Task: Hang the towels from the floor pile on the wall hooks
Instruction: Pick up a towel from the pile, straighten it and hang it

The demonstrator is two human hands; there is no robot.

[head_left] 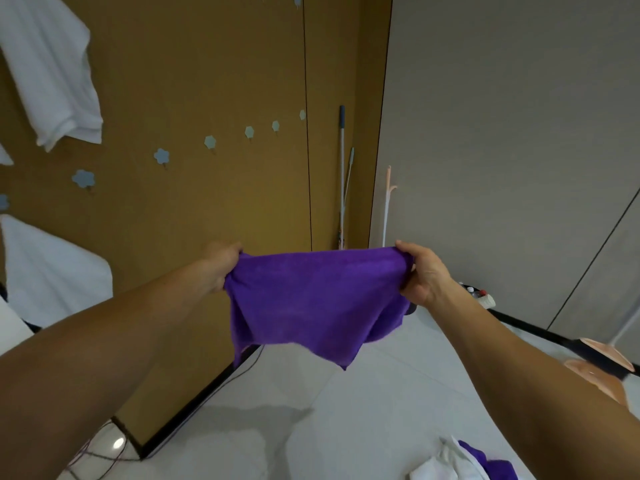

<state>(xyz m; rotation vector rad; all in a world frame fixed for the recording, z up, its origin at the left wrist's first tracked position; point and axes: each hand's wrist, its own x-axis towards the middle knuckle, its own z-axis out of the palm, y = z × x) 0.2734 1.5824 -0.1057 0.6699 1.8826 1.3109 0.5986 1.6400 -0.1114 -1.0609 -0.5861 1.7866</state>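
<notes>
A purple towel (311, 299) is stretched out in front of me at about waist height. My left hand (221, 266) grips its left top corner and my right hand (420, 273) grips its right top corner; the rest hangs loose below. On the brown wall (225, 64) runs a row of pale blue flower-shaped hooks (210, 142), bare from the middle to the right. A white towel (52, 71) hangs at the upper left and another white towel (52, 268) lower left. The floor pile (464, 462) of white and purple towels lies at the bottom right.
A mop handle (342, 174) and a pale stick (387, 206) lean in the corner where the brown wall meets the grey wall (502, 133). A peach dustpan with a black brush (599, 362) lies at the right edge. Thin cables (104, 448) trail over the white tiled floor at the lower left.
</notes>
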